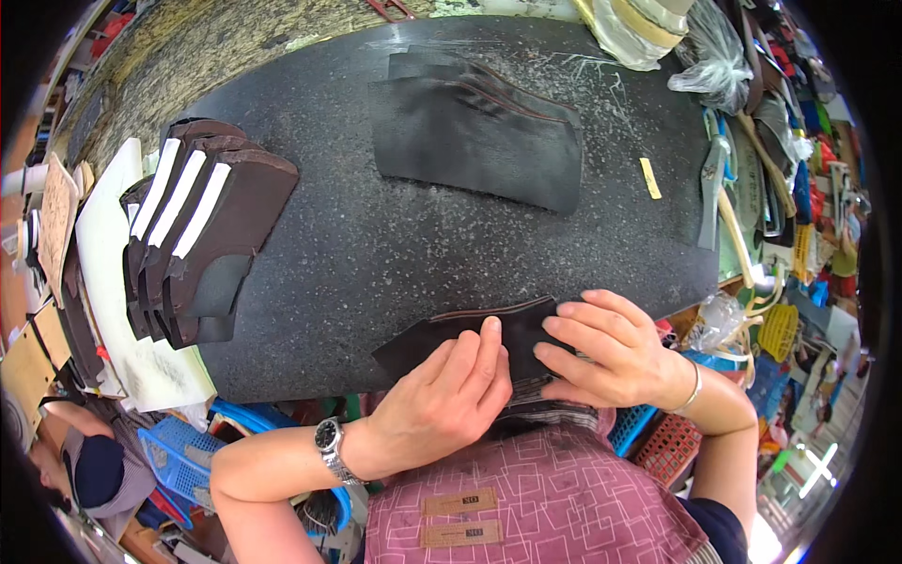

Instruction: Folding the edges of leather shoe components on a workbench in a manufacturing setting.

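Head view: both hands work at the near edge of the bench [319,273], over a dark leather-like piece [404,351] with a raised seam line along its far side. Bunched together, the fingers of the left hand [442,404] appear pinched on that seam. The right hand [615,357] has its fingers parted, tips against the piece's right end; whether its thumb grips from beneath cannot be told.

An uneven pull between the hands could pucker the seam or skew its edge, I judge. Since the piece lies right at the bench's rim, a loosened pinch might let it slide toward the lap. Grit on the top could mark the leather face if it were rubbed there.

The bench top is black, speckled and scuffed. Larger black panels [470,146] lie near its far side, a pale yellow strip [650,179] to their right. At left, brown pieces with white strips [202,209] overlap in a stack. Around it, the room is crowded: a clear plastic bag [716,70], a blue basket [178,456], a red basket [669,446], and another person [103,470] at lower left.
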